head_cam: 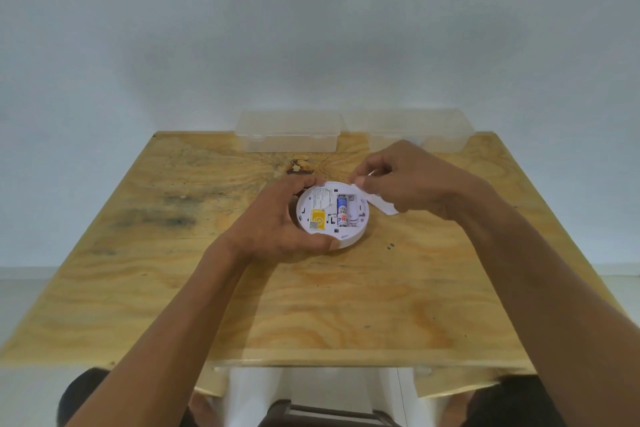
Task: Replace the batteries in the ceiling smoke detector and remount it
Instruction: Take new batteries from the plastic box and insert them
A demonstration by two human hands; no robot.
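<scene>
Gripping smoke detector (pixel 332 215) with left hand (pixel 277 222), right hand (pixel 405 180) pinching white cover (pixel 381 205), clear boxes (pixel 287 132) behind.

Under both hands, a plywood table (pixel 173 253) is seen, its matt surface marked by swirling grain, dark stains and a rough knot beyond the fingers. In the left hand (pixel 277 222), a smoke detector (pixel 346 239) of smooth, slightly glossy white plastic is held, with a yellow paper-like label (pixel 318 218) stuck on it. A battery (pixel 342 211) with a glossy printed wrap is seated inside. Beyond the right hand (pixel 408 180), two clear plastic boxes (pixel 287 132) are seen.
</scene>
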